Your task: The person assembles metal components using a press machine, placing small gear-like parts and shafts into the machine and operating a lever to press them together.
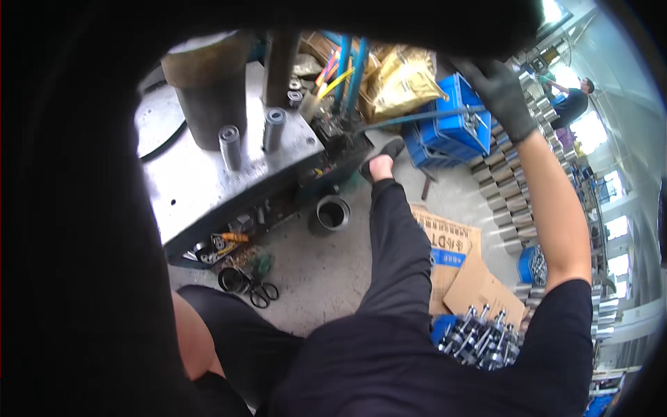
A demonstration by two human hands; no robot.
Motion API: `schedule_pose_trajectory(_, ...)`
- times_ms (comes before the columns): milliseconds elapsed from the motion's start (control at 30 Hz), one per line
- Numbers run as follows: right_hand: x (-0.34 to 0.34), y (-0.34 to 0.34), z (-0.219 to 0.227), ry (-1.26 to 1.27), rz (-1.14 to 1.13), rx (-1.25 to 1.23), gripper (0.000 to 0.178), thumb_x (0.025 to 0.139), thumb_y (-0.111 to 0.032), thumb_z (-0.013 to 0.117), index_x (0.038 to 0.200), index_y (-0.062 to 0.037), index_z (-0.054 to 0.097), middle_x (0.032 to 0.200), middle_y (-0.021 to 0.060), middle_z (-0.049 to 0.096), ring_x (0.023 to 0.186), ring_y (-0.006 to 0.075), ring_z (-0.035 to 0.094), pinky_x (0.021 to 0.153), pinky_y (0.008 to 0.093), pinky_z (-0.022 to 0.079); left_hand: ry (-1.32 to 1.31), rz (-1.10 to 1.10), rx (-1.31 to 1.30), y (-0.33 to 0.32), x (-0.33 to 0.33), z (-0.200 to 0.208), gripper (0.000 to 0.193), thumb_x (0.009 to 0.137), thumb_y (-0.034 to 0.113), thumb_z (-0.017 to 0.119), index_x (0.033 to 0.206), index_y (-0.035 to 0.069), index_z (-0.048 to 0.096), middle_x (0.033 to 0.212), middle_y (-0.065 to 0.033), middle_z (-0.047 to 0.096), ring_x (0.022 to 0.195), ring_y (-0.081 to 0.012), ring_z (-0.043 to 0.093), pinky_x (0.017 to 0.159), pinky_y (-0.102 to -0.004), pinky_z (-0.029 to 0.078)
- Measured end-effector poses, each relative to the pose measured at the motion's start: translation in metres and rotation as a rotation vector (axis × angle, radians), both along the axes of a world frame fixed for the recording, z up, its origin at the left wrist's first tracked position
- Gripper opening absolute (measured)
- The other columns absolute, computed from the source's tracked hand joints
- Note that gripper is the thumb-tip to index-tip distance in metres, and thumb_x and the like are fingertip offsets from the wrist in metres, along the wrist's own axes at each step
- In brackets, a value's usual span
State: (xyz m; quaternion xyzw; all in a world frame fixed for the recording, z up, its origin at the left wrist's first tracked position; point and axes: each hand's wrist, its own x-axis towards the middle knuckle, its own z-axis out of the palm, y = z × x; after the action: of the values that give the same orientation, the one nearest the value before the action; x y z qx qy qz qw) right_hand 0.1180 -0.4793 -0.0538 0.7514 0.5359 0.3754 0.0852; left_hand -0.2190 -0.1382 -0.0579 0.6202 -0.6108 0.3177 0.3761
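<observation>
My right hand (501,92), in a black glove, is stretched out to the upper right. Its fingers curl downward at the top of a long stack of short metal cylinders (511,198), beside a blue plastic crate (451,128). Whether it grips one of them I cannot tell. A thin blue hose (417,117) runs from the machine toward the glove. My left hand is out of sight behind a dark mass on the left. My legs in black trousers reach forward, with one foot (381,165) by the machine.
A grey steel press table (201,184) carries two upright metal sleeves (251,137). On the floor are a metal ring (332,213), black scissors (260,292), flattened cardboard (455,267) and a bin of shiny metal parts (483,340). Another person (573,103) stands far off.
</observation>
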Motion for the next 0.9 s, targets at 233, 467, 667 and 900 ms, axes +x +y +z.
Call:
schedule_pose_trajectory(233,-0.048,-0.079,-0.045,0.645,-0.355,0.374,0.013,0.093,-0.014,0.074,0.098,-0.0012,0.073,0.083,0.0172,0.07,0.072,0.0325,0.067,0.069,0.0428,0.053,-0.088,0.137,-0.066,0.049,0.019,0.019,0.066,0.106,0.025,0.058,0.16,-0.001,0.032,0.164,-0.0248,0.036,0.141,-0.0402,0.05,0.118,-0.0542,0.043)
schedule_pose_trajectory(467,-0.091,-0.044,-0.047,0.428,-0.015,0.381,0.012,0.09,-0.007,0.07,0.098,0.0009,0.072,0.082,0.0216,0.07,0.072,0.0324,0.069,0.069,0.0416,0.053,-0.18,0.318,0.053,0.059,-0.006,0.011,0.065,0.106,0.025,0.057,0.16,-0.002,0.032,0.164,-0.0251,0.036,0.141,-0.0402,0.051,0.118,-0.0539,0.043)
schedule_pose_trajectory(667,-0.106,-0.079,-0.046,0.778,-0.273,0.609,0.012,0.09,-0.008,0.07,0.095,0.0031,0.07,0.074,0.0079,0.067,0.07,0.0146,0.063,0.066,0.0344,0.051,-0.108,0.365,0.064,0.032,-0.024,0.001,0.065,0.106,0.025,0.057,0.16,-0.002,0.032,0.164,-0.0254,0.036,0.141,-0.0403,0.051,0.118,-0.0537,0.042)
schedule_pose_trajectory(900,-0.072,-0.076,-0.064,0.501,-0.174,0.471,0.014,0.092,-0.012,0.071,0.096,0.0012,0.07,0.076,0.0142,0.068,0.069,0.0229,0.064,0.066,0.0368,0.051,-0.133,0.434,-0.031,0.035,-0.026,-0.002,0.065,0.106,0.025,0.057,0.16,-0.003,0.032,0.164,-0.0258,0.037,0.141,-0.0403,0.051,0.118,-0.0534,0.042)
